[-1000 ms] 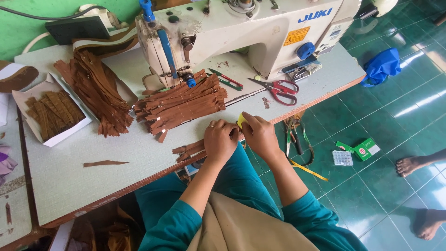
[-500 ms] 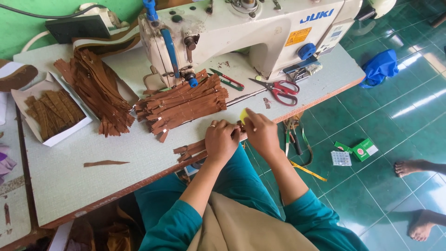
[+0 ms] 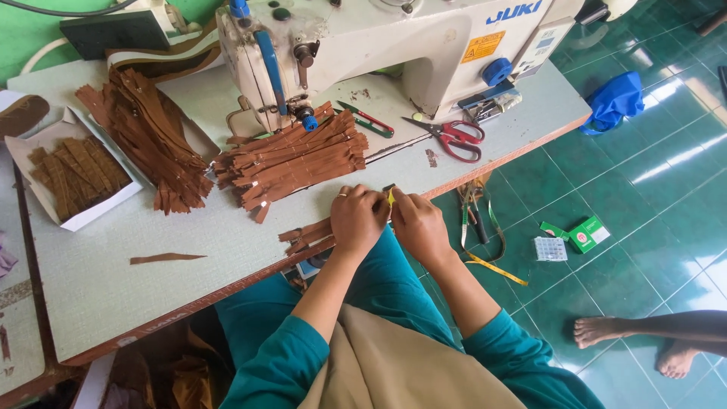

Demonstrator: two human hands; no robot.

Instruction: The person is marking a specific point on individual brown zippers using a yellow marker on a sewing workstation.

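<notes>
My left hand (image 3: 357,220) and my right hand (image 3: 418,224) meet at the front edge of the grey sewing table (image 3: 106,295), both closed around a small yellow object (image 3: 391,196) that barely shows between the fingers. A few brown leather strips (image 3: 309,235) lie under and just left of my left hand. Behind my hands lies a large stack of brown strips (image 3: 291,159), beside the white sewing machine (image 3: 363,45).
Red-handled scissors (image 3: 453,135) and small snips (image 3: 369,119) lie near the machine. Another strip pile (image 3: 148,136), a white box of strips (image 3: 72,174) and a single strip (image 3: 166,258) are at the left. Another person's bare feet (image 3: 651,341) rest on the green tiled floor.
Both hands stay together at the table edge around the yellow object; only the fingers have shifted slightly.
</notes>
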